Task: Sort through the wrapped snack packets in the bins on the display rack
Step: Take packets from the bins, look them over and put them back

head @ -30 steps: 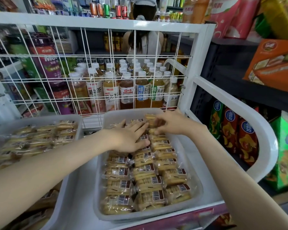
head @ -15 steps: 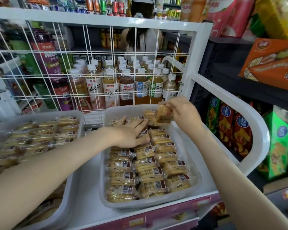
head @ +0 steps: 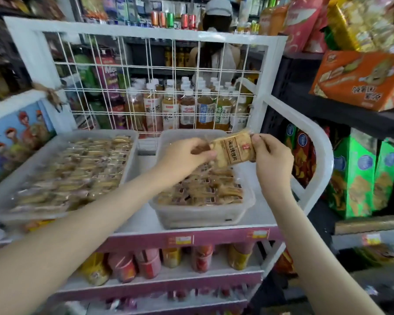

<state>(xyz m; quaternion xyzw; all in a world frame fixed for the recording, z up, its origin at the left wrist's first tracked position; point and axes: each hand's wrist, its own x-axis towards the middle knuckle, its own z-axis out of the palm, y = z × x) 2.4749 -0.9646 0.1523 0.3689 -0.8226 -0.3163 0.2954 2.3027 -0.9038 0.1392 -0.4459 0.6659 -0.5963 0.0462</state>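
Observation:
One wrapped snack packet (head: 233, 150), tan with a brown label, hangs in the air above the right bin (head: 203, 215). My right hand (head: 271, 160) pinches its right end and my left hand (head: 187, 155) pinches its left end. The right bin is translucent plastic and holds several rows of the same packets (head: 205, 189). A second, wider bin (head: 0, 189) to the left holds several more wrapped packets (head: 77, 171). Both bins stand on the top shelf of the white display rack (head: 191, 238).
A white wire grid (head: 159, 87) backs the shelf, with bottled drinks (head: 187, 110) behind it. The rack's curved white side rail (head: 316, 142) stands right of the bin. Cup snacks (head: 150, 262) fill the shelf below. Green and orange boxes sit on dark shelving at right.
My right hand lifted a packet out of the far end of the right bin, and my left hand rose from the packets to pinch its other end. The camera view pulled back.

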